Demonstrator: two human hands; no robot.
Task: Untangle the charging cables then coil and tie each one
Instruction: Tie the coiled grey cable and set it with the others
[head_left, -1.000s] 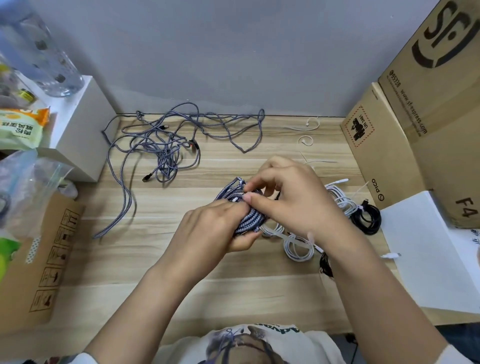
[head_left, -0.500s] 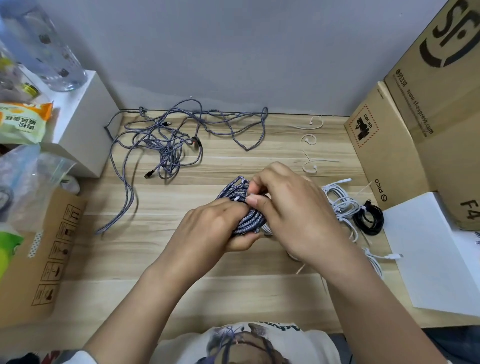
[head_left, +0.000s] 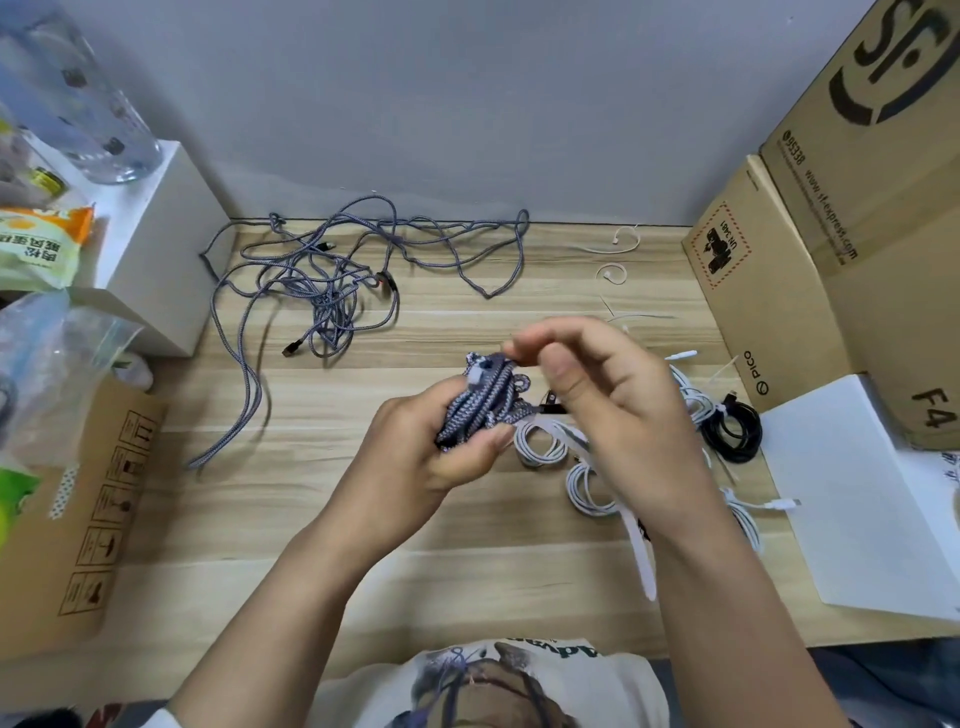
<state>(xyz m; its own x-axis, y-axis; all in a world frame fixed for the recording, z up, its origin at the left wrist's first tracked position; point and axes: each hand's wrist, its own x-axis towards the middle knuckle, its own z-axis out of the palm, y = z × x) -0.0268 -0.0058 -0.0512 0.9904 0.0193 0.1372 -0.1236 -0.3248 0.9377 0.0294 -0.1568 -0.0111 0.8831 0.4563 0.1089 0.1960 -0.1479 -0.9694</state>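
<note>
Where the tangled grey cables (head_left: 332, 280) lay at the far left of the table (head_left: 311, 519), they looked limp and light, likely to snag if pulled by one end. Nearer the middle, the left hand (head_left: 441, 447) gripped the braided coil (head_left: 480, 400) around its waist, the sensible hold, since a soft bundle springs loose elsewhere. The right hand (head_left: 602, 400) pinched at the coil's top with curled fingers; what it pinched could not be told. Right of it lay white coils (head_left: 540, 441) and a black coil (head_left: 735, 431), with loose ties (head_left: 618, 241) farther back.

Wooden table (head_left: 363, 519) carries tangled cables (head_left: 322, 280), boxes (head_left: 769, 291).
</note>
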